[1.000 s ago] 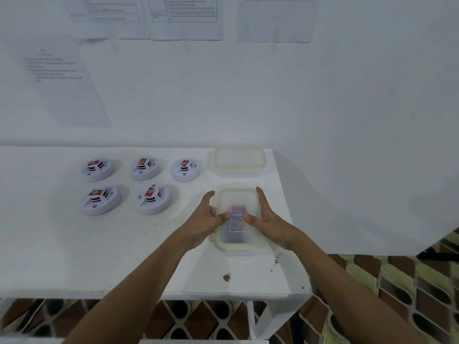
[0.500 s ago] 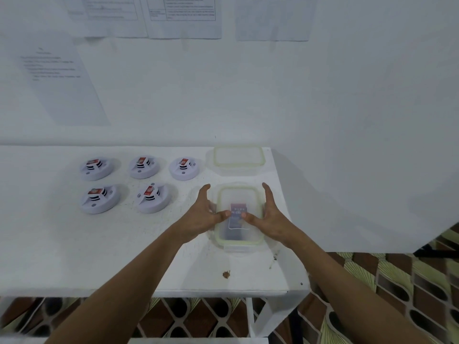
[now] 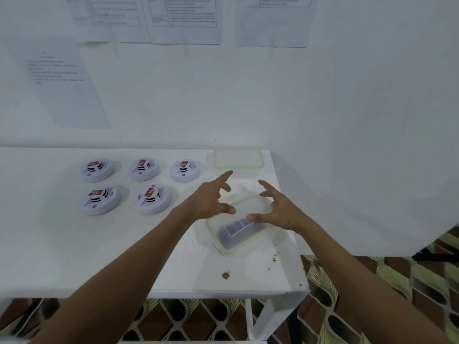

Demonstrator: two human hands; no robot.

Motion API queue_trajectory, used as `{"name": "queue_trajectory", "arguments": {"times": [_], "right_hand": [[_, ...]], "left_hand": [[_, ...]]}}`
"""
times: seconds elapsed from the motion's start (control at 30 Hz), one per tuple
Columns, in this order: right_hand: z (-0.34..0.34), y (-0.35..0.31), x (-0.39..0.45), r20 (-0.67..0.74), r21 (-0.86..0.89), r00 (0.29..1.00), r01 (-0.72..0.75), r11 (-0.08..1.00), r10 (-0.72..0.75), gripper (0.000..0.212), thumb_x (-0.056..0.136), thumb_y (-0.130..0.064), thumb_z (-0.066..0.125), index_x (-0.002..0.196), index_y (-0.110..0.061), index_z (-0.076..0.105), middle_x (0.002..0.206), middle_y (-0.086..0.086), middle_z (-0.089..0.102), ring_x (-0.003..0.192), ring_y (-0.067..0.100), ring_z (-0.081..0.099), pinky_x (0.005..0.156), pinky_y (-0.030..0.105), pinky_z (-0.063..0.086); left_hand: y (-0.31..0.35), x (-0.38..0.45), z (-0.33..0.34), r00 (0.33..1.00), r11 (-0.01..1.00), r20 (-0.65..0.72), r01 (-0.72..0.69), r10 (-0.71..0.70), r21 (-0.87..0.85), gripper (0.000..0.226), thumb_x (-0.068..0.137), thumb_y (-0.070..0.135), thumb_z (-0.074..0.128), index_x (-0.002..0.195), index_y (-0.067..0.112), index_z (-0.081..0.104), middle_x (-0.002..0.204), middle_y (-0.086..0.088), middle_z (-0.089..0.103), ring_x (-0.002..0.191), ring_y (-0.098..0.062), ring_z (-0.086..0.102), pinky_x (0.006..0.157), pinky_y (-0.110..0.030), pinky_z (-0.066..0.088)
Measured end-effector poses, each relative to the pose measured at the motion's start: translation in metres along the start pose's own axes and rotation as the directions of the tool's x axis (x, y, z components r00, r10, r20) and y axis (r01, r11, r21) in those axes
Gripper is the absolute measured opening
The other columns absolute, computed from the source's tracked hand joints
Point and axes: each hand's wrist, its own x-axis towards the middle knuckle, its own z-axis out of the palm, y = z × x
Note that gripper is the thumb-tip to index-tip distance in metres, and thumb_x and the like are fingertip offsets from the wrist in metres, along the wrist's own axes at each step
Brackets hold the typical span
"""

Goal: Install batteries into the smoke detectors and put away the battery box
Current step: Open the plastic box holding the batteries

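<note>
The clear battery box (image 3: 239, 223) sits on the white counter (image 3: 74, 244) near its right edge, turned askew, with a dark battery pack (image 3: 236, 228) lying in its bottom. Both hands hover over it. The left hand (image 3: 211, 198) is above the box's left rim, fingers (image 3: 224, 176) spread and reaching toward the far side; the right hand (image 3: 279, 211) is above the right rim, fingers (image 3: 264, 184) likewise splayed. Neither hand grasps anything: the fingers are released, and the thumbs hang close above the box without plainly pinching it. Beyond the box, toward the wall, lies the loose lid (image 3: 238, 158), flat on the counter. The spread, forward-pointing hands suggest a reach for that lid, so that the box can be closed before it is put away. To the left of the box stand five smoke detectors (image 3: 150, 198) in two rows, each showing a red-labelled battery seated in its top, so the installing part looks done.

Half a second ago the box lay square to the counter edge with both hands pressed against its sides, thumbs over the rim. Now it is rotated, its near end swung leftward, and the hands have let go and lifted forward. The detectors and lid have not moved.
</note>
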Motion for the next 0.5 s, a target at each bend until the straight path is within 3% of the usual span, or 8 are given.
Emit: {"name": "queue_trajectory", "arguments": {"times": [0.07, 0.13, 0.2, 0.3, 0.43, 0.5], "right_hand": [[0.007, 0.005, -0.009, -0.090, 0.043, 0.996, -0.005, 0.999, 0.009, 0.111, 0.061, -0.055, 0.085, 0.152, -0.039, 0.023, 0.133, -0.002, 0.045, 0.124, 0.017, 0.047, 0.107, 0.037, 0.043], [0.017, 0.006, -0.019, -0.184, 0.077, 0.983, 0.004, 0.997, 0.010, 0.106, 0.067, -0.049, 0.085, 0.152, -0.034, 0.025, 0.130, -0.002, 0.043, 0.119, 0.012, 0.044, 0.100, 0.028, 0.039], [0.028, 0.004, -0.026, -0.250, 0.126, 0.968, 0.001, 0.992, 0.031, 0.104, 0.069, -0.045, 0.085, 0.153, -0.031, 0.024, 0.128, -0.003, 0.041, 0.116, 0.010, 0.041, 0.097, 0.025, 0.035], [0.036, 0.003, -0.034, -0.271, 0.163, 0.961, -0.003, 0.987, 0.048, 0.103, 0.071, -0.044, 0.084, 0.152, -0.030, 0.024, 0.127, -0.004, 0.039, 0.118, 0.010, 0.039, 0.100, 0.025, 0.035], [0.028, 0.007, -0.043, -0.227, 0.151, 0.972, -0.020, 0.988, 0.054, 0.100, 0.070, -0.046, 0.084, 0.151, -0.034, 0.027, 0.128, -0.004, 0.048, 0.108, 0.019, 0.055, 0.094, 0.027, 0.045], [0.023, 0.009, -0.045, -0.220, 0.152, 0.974, -0.014, 0.988, 0.047, 0.099, 0.069, -0.045, 0.085, 0.150, -0.035, 0.028, 0.125, -0.006, 0.052, 0.091, 0.021, 0.062, 0.079, 0.021, 0.049]], "left_hand": [[-0.007, -0.017, 0.008, 0.987, 0.992, -0.126, 0.086, -0.098, -0.096, 0.102, 0.074, 0.046, 0.078, 0.152, 0.033, 0.013, 0.137, 0.000, 0.050, 0.115, -0.020, 0.053, 0.097, -0.032, 0.043], [-0.017, -0.038, 0.016, 0.961, 0.955, -0.133, 0.214, -0.244, -0.206, 0.103, 0.075, 0.055, 0.073, 0.153, 0.029, 0.011, 0.140, -0.005, 0.048, 0.122, -0.024, 0.052, 0.097, -0.036, 0.046], [-0.024, -0.056, 0.021, 0.935, 0.898, -0.072, 0.310, -0.348, -0.313, 0.100, 0.078, 0.056, 0.070, 0.153, 0.027, 0.011, 0.134, -0.007, 0.054, 0.113, -0.024, 0.059, 0.087, -0.036, 0.054], [-0.025, -0.071, 0.024, 0.920, 0.820, -0.073, 0.304, -0.385, -0.485, 0.091, 0.081, 0.038, 0.074, 0.151, 0.019, 0.019, 0.105, -0.007, 0.066, 0.085, -0.020, 0.069, 0.065, -0.030, 0.060], [-0.025, -0.081, 0.021, 0.920, 0.829, -0.081, 0.304, -0.383, -0.470, 0.087, 0.079, 0.034, 0.078, 0.148, 0.018, 0.028, 0.097, -0.011, 0.064, 0.076, -0.021, 0.067, 0.054, -0.024, 0.055], [-0.025, -0.083, 0.018, 0.917, 0.848, -0.102, 0.308, -0.385, -0.431, 0.087, 0.077, 0.036, 0.078, 0.148, 0.018, 0.030, 0.094, -0.010, 0.064, 0.074, -0.020, 0.066, 0.052, -0.022, 0.054]]}}
